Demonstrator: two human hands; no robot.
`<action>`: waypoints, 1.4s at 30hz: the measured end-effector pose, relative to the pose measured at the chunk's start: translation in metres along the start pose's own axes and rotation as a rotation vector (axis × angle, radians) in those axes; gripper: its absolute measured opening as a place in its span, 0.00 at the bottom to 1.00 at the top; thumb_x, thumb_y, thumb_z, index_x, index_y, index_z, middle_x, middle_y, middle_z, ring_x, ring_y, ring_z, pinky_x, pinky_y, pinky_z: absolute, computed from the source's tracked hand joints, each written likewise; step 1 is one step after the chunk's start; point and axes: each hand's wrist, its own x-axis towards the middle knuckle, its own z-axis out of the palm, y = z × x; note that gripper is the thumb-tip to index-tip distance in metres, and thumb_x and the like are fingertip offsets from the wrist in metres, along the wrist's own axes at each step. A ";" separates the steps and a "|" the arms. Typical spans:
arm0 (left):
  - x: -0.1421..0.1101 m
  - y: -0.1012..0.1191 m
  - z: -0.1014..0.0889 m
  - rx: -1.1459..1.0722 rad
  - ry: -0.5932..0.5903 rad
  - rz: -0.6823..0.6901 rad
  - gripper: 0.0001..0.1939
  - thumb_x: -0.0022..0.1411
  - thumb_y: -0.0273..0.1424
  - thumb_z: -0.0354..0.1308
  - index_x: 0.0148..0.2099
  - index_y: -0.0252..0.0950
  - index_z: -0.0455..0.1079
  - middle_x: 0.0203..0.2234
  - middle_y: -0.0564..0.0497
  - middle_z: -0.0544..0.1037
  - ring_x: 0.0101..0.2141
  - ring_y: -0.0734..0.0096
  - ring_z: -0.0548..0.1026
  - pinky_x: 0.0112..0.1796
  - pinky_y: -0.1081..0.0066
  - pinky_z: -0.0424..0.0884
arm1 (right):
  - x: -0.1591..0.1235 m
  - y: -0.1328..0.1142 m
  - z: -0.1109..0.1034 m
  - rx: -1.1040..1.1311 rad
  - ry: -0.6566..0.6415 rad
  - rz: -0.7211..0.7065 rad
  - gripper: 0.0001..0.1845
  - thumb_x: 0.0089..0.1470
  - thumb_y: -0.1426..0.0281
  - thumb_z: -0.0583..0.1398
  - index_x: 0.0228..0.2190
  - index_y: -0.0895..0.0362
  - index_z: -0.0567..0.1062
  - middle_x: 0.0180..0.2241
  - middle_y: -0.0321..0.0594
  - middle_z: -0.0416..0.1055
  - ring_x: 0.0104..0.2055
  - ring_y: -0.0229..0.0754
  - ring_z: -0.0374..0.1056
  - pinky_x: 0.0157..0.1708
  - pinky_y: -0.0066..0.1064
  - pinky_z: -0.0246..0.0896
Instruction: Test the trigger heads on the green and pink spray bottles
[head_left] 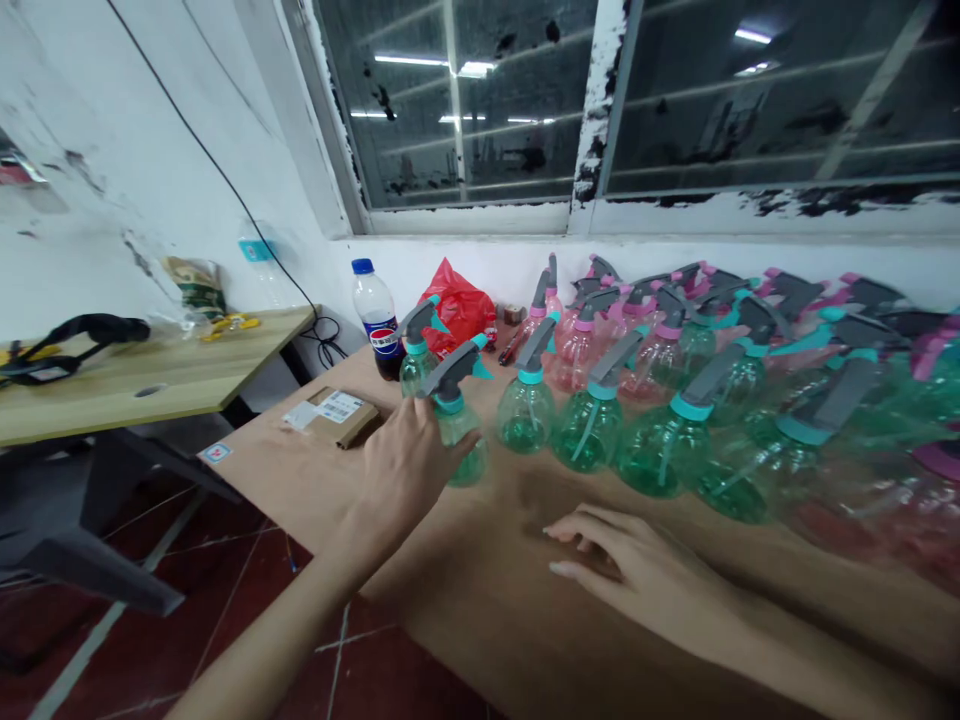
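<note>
"Where's the left hand [401, 455]?"

"At the near green bottle [466, 458], on the left end of the front row. Its grip is closed around the upper body, thumb across the near side, just under the spray head [450, 375]. The other fingers are partly hidden."

"Why hold it there?"

"Probably because the narrow upper part suits a hand, and a hold near the head should keep it from tipping. The bottle is upright over the worktop [480, 590]; I can't tell whether its base touches."

"And the right hand [630, 560]?"

"Near the front row, low over the worktop, palm inward. Its grip is apart, fingers loosely bent, with nothing held. That seems a relaxed pose."

"What's around them?"

"Another green bottle [412, 372] sits just behind the held one, beside the cola [381, 325] and the red bag [459, 305]. The parcel [341, 415] lies flat to the left. To the right, more green bottles [523, 420] stand in front of pink ones [574, 362]."

"Why so tight?"

"Likely to save room: the round bodies crowd together while the heads stick up, easy to reach."
</note>
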 end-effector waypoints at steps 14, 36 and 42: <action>-0.073 0.099 -0.042 -0.334 -0.261 0.408 0.28 0.56 0.56 0.47 0.46 0.40 0.68 0.35 0.39 0.75 0.30 0.52 0.77 0.23 0.62 0.71 | -0.035 -0.003 -0.029 0.230 0.147 0.065 0.40 0.42 0.63 0.66 0.55 0.53 0.57 0.55 0.47 0.61 0.56 0.51 0.59 0.51 0.44 0.58; -0.051 0.297 -0.034 -1.380 -0.736 0.858 0.22 0.55 0.38 0.61 0.50 0.38 0.64 0.41 0.47 0.74 0.40 0.59 0.74 0.41 0.60 0.71 | -0.168 0.086 -0.106 0.247 0.272 -0.025 0.50 0.34 0.57 0.70 0.57 0.53 0.57 0.54 0.44 0.61 0.56 0.49 0.58 0.53 0.41 0.57; -0.046 0.298 -0.028 -1.345 -0.621 0.820 0.13 0.56 0.31 0.56 0.44 0.39 0.64 0.30 0.52 0.73 0.29 0.67 0.72 0.30 0.68 0.69 | -0.161 0.103 -0.106 0.203 0.313 -0.090 0.47 0.33 0.57 0.70 0.54 0.54 0.60 0.53 0.44 0.62 0.56 0.49 0.58 0.55 0.40 0.54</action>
